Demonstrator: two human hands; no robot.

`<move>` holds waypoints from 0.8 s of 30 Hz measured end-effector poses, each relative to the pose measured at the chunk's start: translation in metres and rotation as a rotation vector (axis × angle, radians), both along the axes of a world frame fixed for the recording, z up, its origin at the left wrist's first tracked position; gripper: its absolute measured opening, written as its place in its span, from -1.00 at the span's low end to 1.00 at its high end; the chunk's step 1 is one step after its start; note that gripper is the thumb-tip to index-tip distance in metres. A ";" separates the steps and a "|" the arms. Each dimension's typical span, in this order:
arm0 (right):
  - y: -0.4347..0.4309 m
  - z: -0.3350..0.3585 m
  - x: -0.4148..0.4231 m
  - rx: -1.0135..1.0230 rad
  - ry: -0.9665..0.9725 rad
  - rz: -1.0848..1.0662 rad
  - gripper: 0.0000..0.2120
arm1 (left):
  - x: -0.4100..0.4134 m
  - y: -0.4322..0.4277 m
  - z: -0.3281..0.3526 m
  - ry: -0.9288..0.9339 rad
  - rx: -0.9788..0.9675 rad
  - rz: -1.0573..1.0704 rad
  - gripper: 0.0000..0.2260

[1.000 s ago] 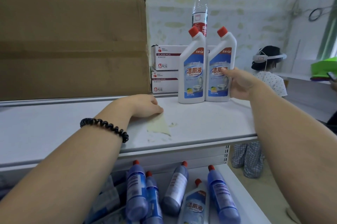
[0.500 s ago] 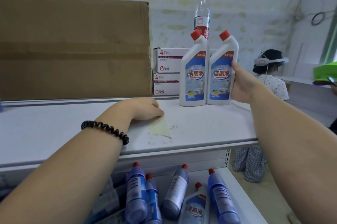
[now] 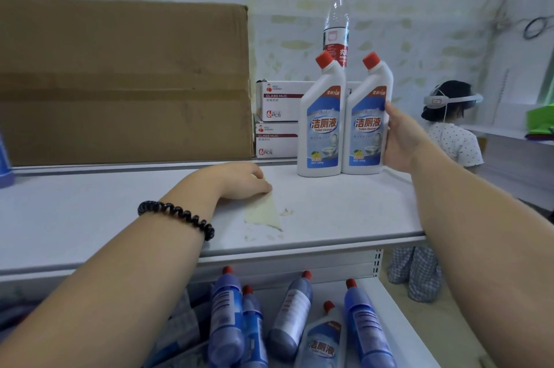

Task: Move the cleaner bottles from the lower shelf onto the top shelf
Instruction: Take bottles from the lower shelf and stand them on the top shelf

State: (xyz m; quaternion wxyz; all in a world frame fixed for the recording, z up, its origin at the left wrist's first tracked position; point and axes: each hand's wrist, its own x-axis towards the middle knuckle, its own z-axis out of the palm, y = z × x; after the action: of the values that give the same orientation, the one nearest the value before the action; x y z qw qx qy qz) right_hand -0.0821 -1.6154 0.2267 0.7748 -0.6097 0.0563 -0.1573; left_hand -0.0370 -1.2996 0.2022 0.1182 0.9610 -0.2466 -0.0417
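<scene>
The right hand (image 3: pixel 401 140) grips a white bottle (image 3: pixel 367 128) standing on the top shelf (image 3: pixel 344 211), the left hand (image 3: pixel 239 182) rests loosely curled and empty, so the next move is probably letting go and fetching a blue bottle (image 3: pixel 226 316) from below.

Room on top shelf (image 3: pixel 90 217) left of white bottles (image 3: pixel 322 128), cardboard box (image 3: pixel 120 83) behind
</scene>
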 end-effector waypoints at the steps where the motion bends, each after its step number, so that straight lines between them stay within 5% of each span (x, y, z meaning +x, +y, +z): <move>1: 0.002 -0.001 0.000 -0.028 0.033 -0.065 -0.52 | 0.000 0.000 0.000 -0.001 -0.002 0.008 -0.59; 7: 0.016 -0.004 -0.017 -0.279 0.227 -0.331 -0.70 | -0.012 0.000 0.001 -0.039 0.033 0.028 -0.58; 13: 0.040 -0.030 -0.044 -1.404 0.534 -0.342 -0.67 | -0.028 0.000 0.002 -0.113 0.173 0.055 -0.55; 18: 0.093 -0.025 -0.050 -1.605 0.565 -0.308 -0.51 | -0.054 0.026 0.007 -0.145 0.215 0.098 -0.53; 24: 0.229 -0.016 -0.033 -1.813 0.368 0.041 -0.63 | -0.085 0.132 0.013 -0.131 0.229 0.240 -0.53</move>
State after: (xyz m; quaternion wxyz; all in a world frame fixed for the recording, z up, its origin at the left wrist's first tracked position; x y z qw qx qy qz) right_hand -0.1146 -1.3861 0.2110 -0.0170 -0.9992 0.0231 -0.0281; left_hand -0.1216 -1.1679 0.2156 -0.0040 0.9914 -0.1309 0.0076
